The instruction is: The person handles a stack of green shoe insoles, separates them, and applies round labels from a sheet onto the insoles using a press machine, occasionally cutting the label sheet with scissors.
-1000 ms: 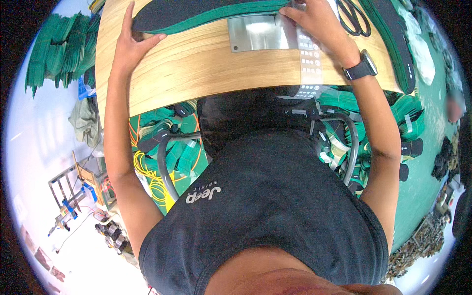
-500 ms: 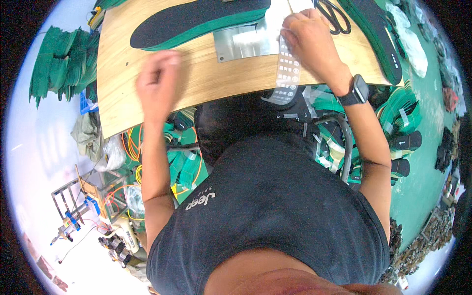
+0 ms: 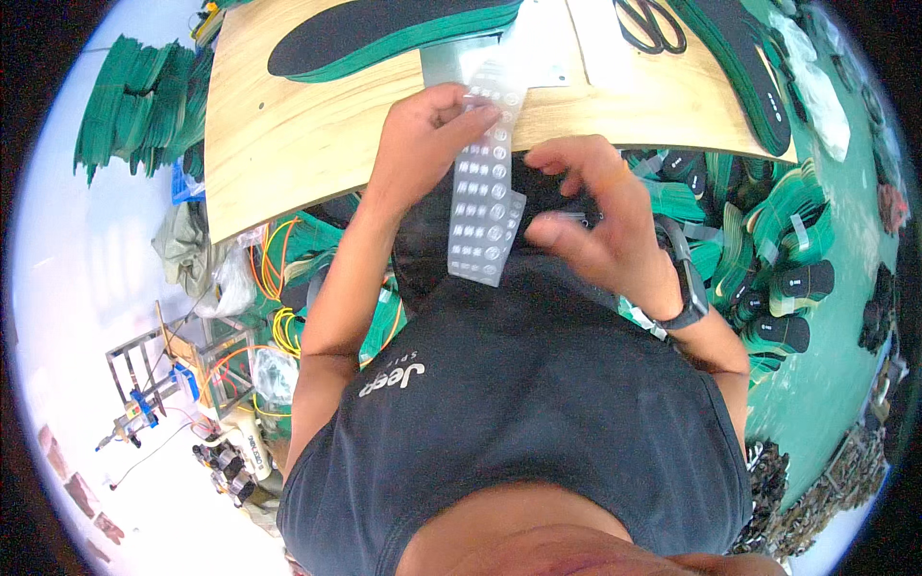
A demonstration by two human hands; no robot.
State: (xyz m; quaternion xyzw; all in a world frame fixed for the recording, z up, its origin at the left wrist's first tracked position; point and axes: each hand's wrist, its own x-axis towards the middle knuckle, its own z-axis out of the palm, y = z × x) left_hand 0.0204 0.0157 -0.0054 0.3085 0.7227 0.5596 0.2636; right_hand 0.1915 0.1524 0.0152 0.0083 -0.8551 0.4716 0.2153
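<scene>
A long translucent strip of white-printed labels (image 3: 477, 187) hangs over the table's near edge. My left hand (image 3: 432, 134) pinches it near its upper part, thumb on top. To the right of the strip, my right hand (image 3: 600, 211) is held with thumb and fingers apart, nothing between them. The strip's lower end dangles above my lap, with a folded or second piece beside it. Beyond my hands a stack of black-topped green insoles (image 3: 384, 38) lies on the wooden table (image 3: 288, 144). A shiny metal plate (image 3: 543, 72) is next to it, partly behind the strip.
Black-handled scissors (image 3: 653, 27) lie at the far right of the table, beside another insole stack (image 3: 744, 72). Bundles of green insoles (image 3: 783, 230) crowd below the right edge. More green pieces are piled (image 3: 134, 106) at the left. Orange and yellow hoses (image 3: 279, 259) hang at lower left.
The label strip has passed from my right hand to my left and moved left. My left hand has come inward to it; my right hand has let go and drawn back toward me.
</scene>
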